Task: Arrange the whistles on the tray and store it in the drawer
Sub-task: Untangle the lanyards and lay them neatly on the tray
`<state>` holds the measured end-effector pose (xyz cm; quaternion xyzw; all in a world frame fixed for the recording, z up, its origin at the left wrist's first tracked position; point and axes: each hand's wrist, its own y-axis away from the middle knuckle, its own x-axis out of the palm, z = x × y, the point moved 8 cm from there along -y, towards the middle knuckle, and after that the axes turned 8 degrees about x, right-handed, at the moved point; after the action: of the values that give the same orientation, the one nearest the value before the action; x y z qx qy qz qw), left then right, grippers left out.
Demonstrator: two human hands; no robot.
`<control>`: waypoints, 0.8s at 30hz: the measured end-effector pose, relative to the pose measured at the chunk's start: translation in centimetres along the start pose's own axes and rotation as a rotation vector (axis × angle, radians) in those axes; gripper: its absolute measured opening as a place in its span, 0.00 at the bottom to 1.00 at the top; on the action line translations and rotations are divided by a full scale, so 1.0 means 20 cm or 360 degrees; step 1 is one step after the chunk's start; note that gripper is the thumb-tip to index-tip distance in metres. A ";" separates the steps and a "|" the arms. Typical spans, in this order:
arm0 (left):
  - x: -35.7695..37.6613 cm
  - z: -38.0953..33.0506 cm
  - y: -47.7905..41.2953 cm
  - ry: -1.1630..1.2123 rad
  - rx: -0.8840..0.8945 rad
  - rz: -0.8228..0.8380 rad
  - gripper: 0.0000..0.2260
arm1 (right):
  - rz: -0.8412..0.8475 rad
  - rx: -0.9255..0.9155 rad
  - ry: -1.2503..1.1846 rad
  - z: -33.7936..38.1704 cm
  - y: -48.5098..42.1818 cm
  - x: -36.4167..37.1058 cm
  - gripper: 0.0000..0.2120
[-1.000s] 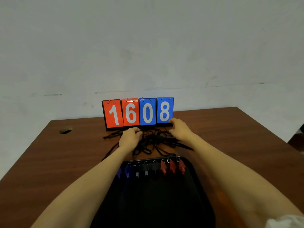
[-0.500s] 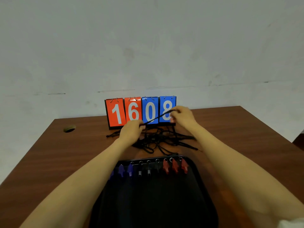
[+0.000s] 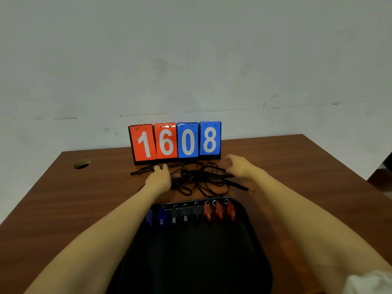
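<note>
Whistles (image 3: 207,213) in a row along far rim of black tray (image 3: 191,262): blue, black, red. Cords (image 3: 199,179) tangled on table (image 3: 63,209) before scoreboard (image 3: 175,141). Left hand (image 3: 159,177) rests on cords, fingers straight. Right hand (image 3: 239,166) blurred at tangle's edge; grip cannot be told.

Flip scoreboard (image 3: 175,142): orange cards "1", "6"; blue cards "0", "8".

This looks like a plain office room. A brown wooden desk (image 3: 63,198) with a round cable hole (image 3: 81,164) stands against a bare, scuffed wall (image 3: 191,60). A flip scoreboard (image 3: 175,142) sits on it.
</note>
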<state>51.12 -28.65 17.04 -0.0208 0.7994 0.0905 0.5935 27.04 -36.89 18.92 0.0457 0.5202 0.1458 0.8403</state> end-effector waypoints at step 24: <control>-0.26 -0.65 0.06 0.1147 0.0628 -0.0460 0.25 | -0.0461 -0.0581 -0.0604 0.43 0.25 -0.48 0.07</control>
<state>40.24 -30.05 25.85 -0.0489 0.9464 -0.1610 0.2756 29.71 -34.30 32.32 -0.1545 0.3201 0.1045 0.9288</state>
